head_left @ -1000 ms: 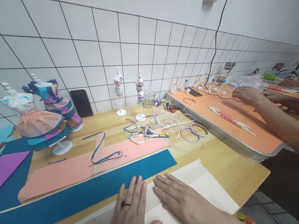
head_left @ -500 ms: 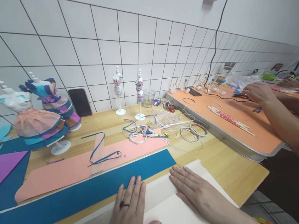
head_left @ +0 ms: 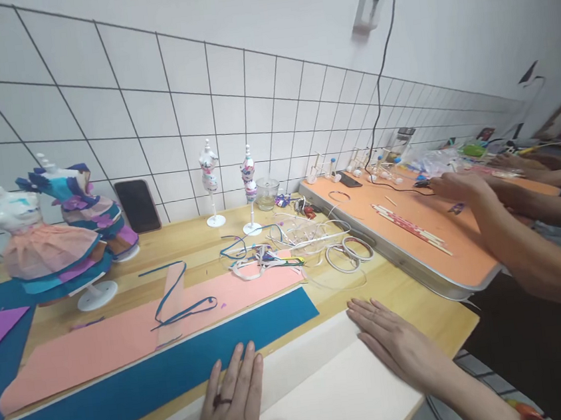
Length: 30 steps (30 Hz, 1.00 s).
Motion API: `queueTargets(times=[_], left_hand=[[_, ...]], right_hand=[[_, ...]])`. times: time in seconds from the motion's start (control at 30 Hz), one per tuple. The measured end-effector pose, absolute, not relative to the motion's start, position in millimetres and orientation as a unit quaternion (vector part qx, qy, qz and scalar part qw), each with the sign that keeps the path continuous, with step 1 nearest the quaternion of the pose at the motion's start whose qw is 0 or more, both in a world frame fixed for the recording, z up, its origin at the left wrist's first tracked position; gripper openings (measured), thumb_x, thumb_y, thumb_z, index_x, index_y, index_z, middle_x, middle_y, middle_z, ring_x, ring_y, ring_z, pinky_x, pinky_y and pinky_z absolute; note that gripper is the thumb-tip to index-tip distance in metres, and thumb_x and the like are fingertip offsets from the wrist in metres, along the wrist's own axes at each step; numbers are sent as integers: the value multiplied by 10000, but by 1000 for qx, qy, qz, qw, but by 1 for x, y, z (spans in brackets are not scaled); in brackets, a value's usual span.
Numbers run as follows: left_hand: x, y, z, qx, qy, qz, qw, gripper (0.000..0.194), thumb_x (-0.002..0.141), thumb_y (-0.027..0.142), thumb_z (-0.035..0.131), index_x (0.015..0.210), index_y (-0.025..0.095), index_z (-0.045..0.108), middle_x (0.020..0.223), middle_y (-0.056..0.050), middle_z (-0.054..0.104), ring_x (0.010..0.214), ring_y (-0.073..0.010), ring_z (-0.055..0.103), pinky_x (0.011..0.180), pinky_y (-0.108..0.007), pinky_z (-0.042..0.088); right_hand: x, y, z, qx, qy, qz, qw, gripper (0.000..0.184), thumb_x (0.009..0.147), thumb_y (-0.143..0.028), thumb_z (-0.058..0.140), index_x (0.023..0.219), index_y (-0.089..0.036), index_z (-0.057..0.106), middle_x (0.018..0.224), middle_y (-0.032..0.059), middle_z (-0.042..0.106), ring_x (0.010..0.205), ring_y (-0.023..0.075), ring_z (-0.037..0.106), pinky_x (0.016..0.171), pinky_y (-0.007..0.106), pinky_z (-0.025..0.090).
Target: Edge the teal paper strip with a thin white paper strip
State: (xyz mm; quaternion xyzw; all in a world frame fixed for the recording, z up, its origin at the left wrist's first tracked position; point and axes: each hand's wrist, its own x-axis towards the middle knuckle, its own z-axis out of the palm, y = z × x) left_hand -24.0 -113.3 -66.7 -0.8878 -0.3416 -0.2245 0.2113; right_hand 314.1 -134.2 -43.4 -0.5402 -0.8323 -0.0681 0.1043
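A cream sheet of paper (head_left: 325, 399) lies at the near edge of the wooden table, with a paler translucent strip (head_left: 296, 362) along its far side. My left hand (head_left: 235, 402), with a dark ring on one finger, rests flat on the strip, fingers stretched out. Toward the sheet's right end lies my right hand (head_left: 394, 338), palm down with its fingers extended. Just beyond both hands is a long blue strip (head_left: 177, 374), and behind that a pink strip (head_left: 89, 344) with a thin blue ribbon (head_left: 169, 295) on it.
Two dressed mini mannequins (head_left: 38, 242) stand at left near a phone (head_left: 137, 205). Two smaller mannequins (head_left: 210, 177), a glass (head_left: 267, 194), tangled ribbons and tape rolls (head_left: 343, 257) are farther back. On the orange table (head_left: 412, 223) lie sticks; another person's arm (head_left: 513, 232) reaches over it.
My right hand has slid right along the sheet, farther from my left hand. My left hand stays flat on the strip. The view has shifted to the right and up.
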Motion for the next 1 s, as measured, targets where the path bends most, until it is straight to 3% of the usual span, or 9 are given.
queueTargets(times=[0.27,0.47,0.63,0.83,1.0], left_hand=[[-25,-110,-68,-883,-337,-244,217,754,834,569,366,1425,166,126,1231,-86,562,1118,-239,499,977,-362,254],[-28,-110,-74,-885,-344,-239,205,780,833,579,369,1427,187,52,1284,-84,513,1131,-241,503,936,-366,304],[-32,-108,-79,-894,-338,-216,201,721,841,559,375,1420,215,121,1330,-78,455,1159,-240,486,931,-375,329],[-33,-108,-78,-897,-342,-198,199,606,845,557,357,1352,224,357,1309,-81,476,1150,-253,496,902,-388,374],[-32,-110,-77,-894,-354,-191,196,592,836,563,365,1317,223,420,1311,-80,475,1154,-268,491,912,-407,382]], right_hand=[[311,-136,-43,-595,-778,31,197,381,898,-296,429,1269,-234,492,1299,50,519,1223,208,438,1053,449,326],[323,-131,-53,-665,-692,19,280,384,915,-310,353,1198,-132,542,1223,138,576,1137,231,527,959,443,438],[327,-128,-51,-670,-663,42,331,335,898,-328,394,1095,-167,612,1103,102,652,1016,213,603,868,392,505],[322,-121,-44,-640,-682,59,349,316,828,-326,531,1088,-171,624,1058,103,659,994,235,590,868,428,475],[325,-115,-45,-611,-704,78,354,243,855,-312,542,1042,-174,614,1051,65,639,984,201,581,876,437,445]])
